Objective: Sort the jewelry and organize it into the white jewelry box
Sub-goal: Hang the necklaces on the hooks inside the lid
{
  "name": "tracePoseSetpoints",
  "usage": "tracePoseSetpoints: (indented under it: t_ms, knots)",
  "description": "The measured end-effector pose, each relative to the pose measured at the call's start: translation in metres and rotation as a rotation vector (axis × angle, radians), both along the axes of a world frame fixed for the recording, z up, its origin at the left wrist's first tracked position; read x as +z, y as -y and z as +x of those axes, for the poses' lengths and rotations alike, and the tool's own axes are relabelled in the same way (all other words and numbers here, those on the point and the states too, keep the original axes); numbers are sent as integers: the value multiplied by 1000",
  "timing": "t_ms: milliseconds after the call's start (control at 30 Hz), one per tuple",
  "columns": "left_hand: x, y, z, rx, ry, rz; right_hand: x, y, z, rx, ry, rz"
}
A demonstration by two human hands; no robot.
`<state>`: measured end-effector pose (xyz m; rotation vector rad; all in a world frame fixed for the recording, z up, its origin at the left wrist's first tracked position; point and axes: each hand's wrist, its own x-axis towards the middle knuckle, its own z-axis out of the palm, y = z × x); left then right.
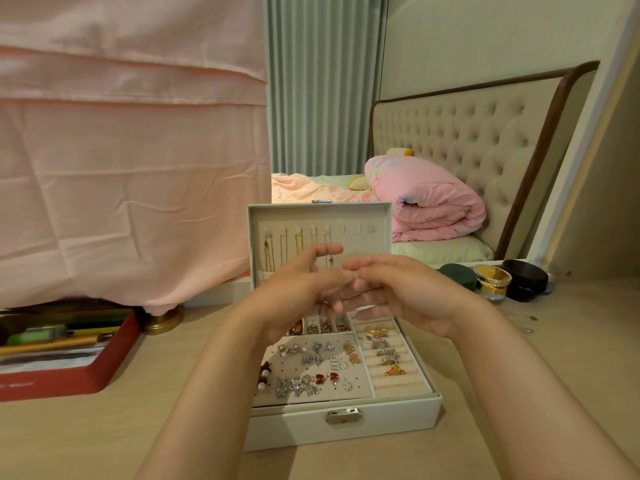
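The white jewelry box point(381, 422) stands open on the table in front of me. Its upright lid point(379, 220) carries several thin necklaces point(298, 242) on hooks. The front tray holds many earrings point(311, 372), and rings point(386, 353) sit in the padded rolls on the right. My left hand point(298, 289) and my right hand point(401, 292) are raised together above the box, in front of the lid. Their fingertips meet and pinch a very fine chain, which is barely visible between them.
A red box point(69, 379) with pens and papers lies at the left, under a pink cloth point(131, 168). A brass lamp base point(162, 322) stands beside it. Dark round cases point(526, 278) and gold bangles point(491, 278) sit at the right. Small loose pieces point(528, 329) lie nearby.
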<state>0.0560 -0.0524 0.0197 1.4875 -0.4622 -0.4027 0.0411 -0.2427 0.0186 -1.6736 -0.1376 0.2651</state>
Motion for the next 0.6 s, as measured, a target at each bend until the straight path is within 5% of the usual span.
tracePoseSetpoints:
  t_ms: [167,433,600]
  knots:
    - [14,-4,-10,-8,159,-38,-4,-6,-2,194,12,-31]
    - [25,-15,-10,61,205,-133,2,-4,-3,29,206,-133]
    - [23,-27,-3,251,349,165,9,-1,-4,-55,141,261]
